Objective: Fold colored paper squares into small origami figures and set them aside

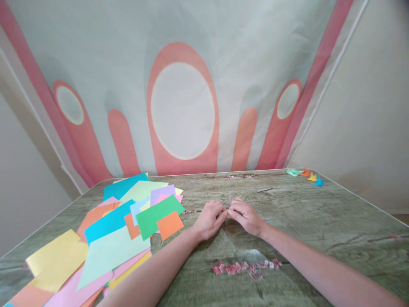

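Observation:
Both my hands meet at the middle of the table. My left hand and my right hand have their fingertips pressed together on a small piece of paper, mostly hidden by the fingers; only a yellowish sliver shows. Both forearms stretch forward from the bottom edge of the view.
A loose heap of coloured paper sheets covers the table's left side. Several small folded paper figures sit at the far right corner. A banner with pink shapes hangs behind the table.

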A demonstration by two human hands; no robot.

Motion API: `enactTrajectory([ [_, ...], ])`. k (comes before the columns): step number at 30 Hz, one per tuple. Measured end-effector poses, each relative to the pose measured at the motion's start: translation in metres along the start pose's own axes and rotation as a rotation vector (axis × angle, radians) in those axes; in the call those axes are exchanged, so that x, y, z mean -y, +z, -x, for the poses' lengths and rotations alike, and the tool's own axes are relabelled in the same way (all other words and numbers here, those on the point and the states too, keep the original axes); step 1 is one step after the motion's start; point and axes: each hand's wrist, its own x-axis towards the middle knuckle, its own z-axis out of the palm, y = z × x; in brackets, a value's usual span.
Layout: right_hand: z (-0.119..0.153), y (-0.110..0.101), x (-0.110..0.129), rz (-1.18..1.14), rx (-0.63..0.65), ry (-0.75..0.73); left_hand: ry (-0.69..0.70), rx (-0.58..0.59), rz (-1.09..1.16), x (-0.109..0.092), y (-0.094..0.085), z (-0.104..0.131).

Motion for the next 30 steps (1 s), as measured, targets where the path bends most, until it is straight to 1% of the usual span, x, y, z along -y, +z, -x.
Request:
enactTrajectory([
  [2, 0.0, 0.001, -0.001, -0.026, 0.006, 0.025, -0.006, -0.006, 0.039, -0.001, -0.001, -0.001],
  [6, -0.001, 0.003, 0.0, -0.08, 0.01, 0.078, -0.053, -0.067, 0.127, -0.005, -0.004, -0.002],
  [11, -0.003, 0.0, -0.002, -0.076, 0.048, 0.064, -0.071, -0.054, 0.179, -0.001, -0.003, -0.002],
  [16, -0.002, 0.001, -0.001, -0.023, 0.065, 0.037, -0.094, -0.051, 0.189, 0.004, 0.002, -0.002],
  [21, -0.002, 0.005, 0.001, -0.089, 0.06, 0.052, -0.101, -0.142, 0.172, 0.002, 0.004, -0.001],
  [25, -0.001, 0.005, 0.001, -0.123, 0.08, 0.081, -0.102, -0.167, 0.162, 0.002, 0.005, -0.001],
  [30, -0.001, 0.002, -0.004, -0.109, 0.035, 0.113, -0.188, -0.152, 0.173, 0.007, 0.006, -0.003],
])
